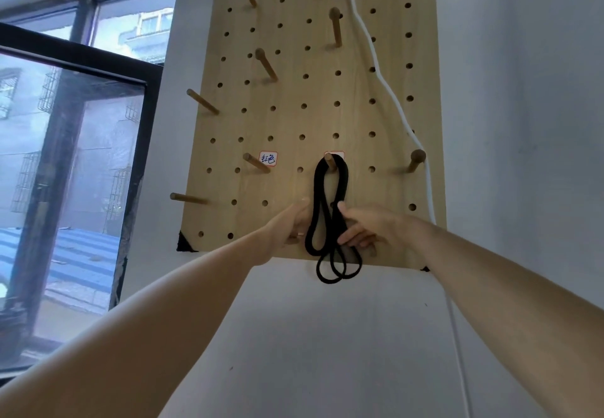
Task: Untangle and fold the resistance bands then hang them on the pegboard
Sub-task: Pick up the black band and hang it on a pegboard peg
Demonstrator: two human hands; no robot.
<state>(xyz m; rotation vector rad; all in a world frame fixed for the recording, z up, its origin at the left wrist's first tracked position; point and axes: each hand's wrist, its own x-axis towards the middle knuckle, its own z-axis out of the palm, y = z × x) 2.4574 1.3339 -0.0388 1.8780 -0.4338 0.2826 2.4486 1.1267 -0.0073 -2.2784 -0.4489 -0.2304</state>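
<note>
A folded black resistance band [330, 218] hangs in loops from a wooden peg [330, 161] on the wooden pegboard [294, 90]. Its lower loops dangle just below the board's bottom edge. My right hand [369, 226] pinches the band's right strands between thumb and fingers at about mid-height. On the band's left side, my left hand [292, 223] touches the strands with its fingers partly hidden behind them. A labelled sticker [268, 158] sits beside a bare peg [256, 163] to the left.
Several bare wooden pegs stick out of the board, one at the right [415, 160]. A white cord [392, 97] runs down the board's right side and the white wall. A dark-framed window [81, 162] is at the left.
</note>
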